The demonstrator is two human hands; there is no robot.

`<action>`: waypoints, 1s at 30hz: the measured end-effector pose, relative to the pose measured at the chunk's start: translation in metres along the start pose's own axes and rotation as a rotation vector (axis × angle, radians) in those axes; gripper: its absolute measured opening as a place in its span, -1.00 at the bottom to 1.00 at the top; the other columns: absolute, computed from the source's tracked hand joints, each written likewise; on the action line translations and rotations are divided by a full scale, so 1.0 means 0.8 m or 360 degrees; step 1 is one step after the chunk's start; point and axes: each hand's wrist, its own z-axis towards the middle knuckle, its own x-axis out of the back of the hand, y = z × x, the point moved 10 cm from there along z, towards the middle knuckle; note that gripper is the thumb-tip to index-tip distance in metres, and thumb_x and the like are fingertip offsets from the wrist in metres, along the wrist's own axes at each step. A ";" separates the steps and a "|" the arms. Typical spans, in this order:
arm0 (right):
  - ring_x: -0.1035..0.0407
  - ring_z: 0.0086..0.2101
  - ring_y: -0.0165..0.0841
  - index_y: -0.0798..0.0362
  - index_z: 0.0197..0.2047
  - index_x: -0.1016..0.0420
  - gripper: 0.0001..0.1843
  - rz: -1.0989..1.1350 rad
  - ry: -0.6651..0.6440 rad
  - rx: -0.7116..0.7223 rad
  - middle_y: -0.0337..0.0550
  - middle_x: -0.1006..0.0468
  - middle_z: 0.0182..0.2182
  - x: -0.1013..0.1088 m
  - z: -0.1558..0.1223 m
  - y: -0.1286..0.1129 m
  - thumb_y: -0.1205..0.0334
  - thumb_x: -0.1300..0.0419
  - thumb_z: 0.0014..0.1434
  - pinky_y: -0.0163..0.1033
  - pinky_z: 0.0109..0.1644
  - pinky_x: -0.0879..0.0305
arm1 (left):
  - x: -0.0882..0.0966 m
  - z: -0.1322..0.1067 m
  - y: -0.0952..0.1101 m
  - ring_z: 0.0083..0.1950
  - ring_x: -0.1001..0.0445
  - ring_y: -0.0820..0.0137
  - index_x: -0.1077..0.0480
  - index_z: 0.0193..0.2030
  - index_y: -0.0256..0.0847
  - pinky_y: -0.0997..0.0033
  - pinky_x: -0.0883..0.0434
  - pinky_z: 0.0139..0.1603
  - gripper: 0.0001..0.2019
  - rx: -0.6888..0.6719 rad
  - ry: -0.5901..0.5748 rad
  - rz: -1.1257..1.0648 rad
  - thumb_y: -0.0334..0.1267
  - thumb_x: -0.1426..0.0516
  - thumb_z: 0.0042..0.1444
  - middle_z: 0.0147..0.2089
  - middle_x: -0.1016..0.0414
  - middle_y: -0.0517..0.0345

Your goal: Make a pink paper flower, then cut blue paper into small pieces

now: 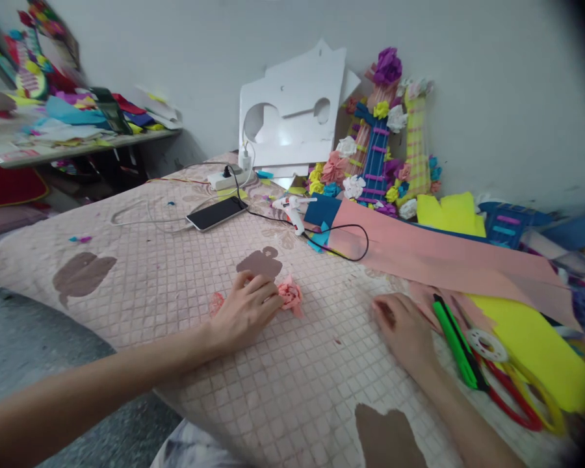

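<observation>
A ruffled salmon paper rose [291, 294] at the left hand [247, 311], amid craft clutter.
Beyond it on the quilted, checked tabletop [141, 286] lie a flat black phone [217, 213] and a white glue gun [292, 211], its black cable looped; paper guitars [376, 156] dressed with crumpled flowers lean at the wall. A ribbed green cutter [461, 341], scissors [533, 396] and a smooth yellow sheet [536, 338] crowd the right forearm's outer side. The rose sits just right of the left fingers, touching them; whether they grip it I cannot tell. The right hand's [402, 331] fingers curl inward near the cutter; whether their tips meet is unclear.
</observation>
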 end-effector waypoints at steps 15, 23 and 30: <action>-0.36 -0.38 -0.32 0.07 -0.16 -0.38 -0.76 0.0715 0.0183 -0.0171 -0.09 -0.46 -0.33 -0.093 0.218 -0.086 0.16 -0.13 0.11 -0.20 -0.31 -0.33 | -0.003 0.007 -0.011 -0.16 -0.30 0.34 -0.38 -0.26 -0.24 0.22 -0.11 -0.08 -0.80 -0.0135 -0.0081 -0.0076 -0.37 0.05 0.32 -0.28 -0.45 0.12; -0.44 -0.29 -0.17 0.13 -0.27 -0.47 -0.66 0.0536 -0.0307 -0.0303 -0.03 -0.54 -0.37 -0.188 0.298 -0.073 0.05 -0.28 -0.04 -0.13 -0.20 -0.30 | -0.002 0.007 -0.020 -0.15 -0.32 0.34 -0.36 -0.25 -0.25 0.19 -0.11 -0.04 -0.81 -0.0071 -0.0097 -0.0138 -0.37 0.05 0.32 -0.30 -0.46 0.15; -0.45 -0.40 -0.24 0.15 -0.32 -0.47 -0.66 0.0736 -0.0125 -0.0402 -0.12 -0.51 -0.51 -0.146 0.296 -0.080 0.01 -0.15 0.14 -0.19 -0.30 -0.31 | 0.000 0.004 -0.023 -0.10 -0.33 0.33 -0.35 -0.16 -0.24 0.16 -0.08 0.01 -0.82 -0.0031 -0.0101 -0.0187 -0.36 0.06 0.34 -0.22 -0.50 0.12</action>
